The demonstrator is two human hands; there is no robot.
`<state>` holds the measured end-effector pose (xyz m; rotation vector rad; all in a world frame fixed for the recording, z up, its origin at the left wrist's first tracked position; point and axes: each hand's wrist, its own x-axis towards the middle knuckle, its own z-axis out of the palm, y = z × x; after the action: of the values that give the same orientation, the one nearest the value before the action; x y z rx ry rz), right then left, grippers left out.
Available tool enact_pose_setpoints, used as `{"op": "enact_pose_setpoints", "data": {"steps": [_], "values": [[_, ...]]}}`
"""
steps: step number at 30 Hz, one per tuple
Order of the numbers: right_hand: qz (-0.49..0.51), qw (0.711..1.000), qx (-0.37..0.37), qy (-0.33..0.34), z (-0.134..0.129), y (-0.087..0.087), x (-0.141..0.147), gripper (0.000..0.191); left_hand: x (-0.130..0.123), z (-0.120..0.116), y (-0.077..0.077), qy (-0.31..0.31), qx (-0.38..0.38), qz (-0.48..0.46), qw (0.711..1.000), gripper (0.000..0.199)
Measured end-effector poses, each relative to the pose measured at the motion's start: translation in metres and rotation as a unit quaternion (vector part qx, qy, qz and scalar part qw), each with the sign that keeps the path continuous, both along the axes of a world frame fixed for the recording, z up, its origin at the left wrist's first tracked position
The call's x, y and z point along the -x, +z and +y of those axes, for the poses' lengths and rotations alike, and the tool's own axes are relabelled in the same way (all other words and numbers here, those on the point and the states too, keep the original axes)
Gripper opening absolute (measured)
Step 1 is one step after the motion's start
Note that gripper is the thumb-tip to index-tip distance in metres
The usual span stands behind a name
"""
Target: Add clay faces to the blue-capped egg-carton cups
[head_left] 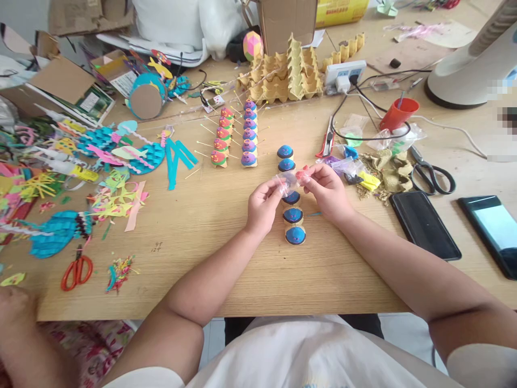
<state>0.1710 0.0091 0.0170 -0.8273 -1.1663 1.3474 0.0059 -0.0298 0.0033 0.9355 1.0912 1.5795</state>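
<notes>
My left hand (pixel 262 205) pinches the edge of a small clear plastic bag (pixel 288 182). Red clay (pixel 302 174) shows at the bag's other end, between the closed fingertips of my right hand (pixel 329 191). Both hands are held above a row of blue-topped egg-carton cups (pixel 295 235) with small faces, and they partly hide its middle. Farther back stand a finished-looking row of purple and blue cups (pixel 249 145) and a row of red and green cups (pixel 220 144), both with thin sticks poking out.
Right of my hands lie clay packets (pixel 368 181), torn carton scraps (pixel 390 170), black scissors (pixel 433 175), a red cutter (pixel 328 139) and two phones (pixel 424 223). Paper crafts (pixel 145 156) and orange-handled scissors (pixel 76 272) lie left. Egg cartons (pixel 278 81) stand behind. Another person's arm (pixel 24 334) is at lower left.
</notes>
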Motion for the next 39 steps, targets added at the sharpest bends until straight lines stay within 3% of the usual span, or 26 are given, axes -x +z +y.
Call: {"op": "enact_pose_setpoints", "data": {"steps": [8, 19, 23, 29, 39], "values": [[-0.018, 0.999, -0.011, -0.033, 0.0006, -0.0001, -0.0015, 0.041, -0.0003, 0.0012, -0.0002, 0.015, 0.004, 0.007, 1.000, 0.044], [-0.019, 1.000, -0.014, -0.004, -0.0014, 0.0027, -0.0011, 0.041, -0.0003, 0.0007, 0.0026, 0.040, -0.015, -0.011, 0.999, 0.044], [0.005, 1.000, 0.000, 0.025, -0.0030, 0.0056, -0.0022, 0.043, 0.0008, 0.0005, 0.0003, 0.031, -0.020, 0.007, 0.999, 0.043], [-0.008, 1.000, 0.007, 0.011, -0.0036, 0.0047, -0.0009, 0.044, 0.0017, -0.0020, -0.0030, -0.003, -0.036, 0.062, 0.997, 0.040], [0.003, 1.000, 0.016, 0.024, -0.0014, 0.0025, -0.0018, 0.040, 0.0016, -0.0022, -0.0047, -0.002, -0.042, 0.075, 0.996, 0.044]]}}
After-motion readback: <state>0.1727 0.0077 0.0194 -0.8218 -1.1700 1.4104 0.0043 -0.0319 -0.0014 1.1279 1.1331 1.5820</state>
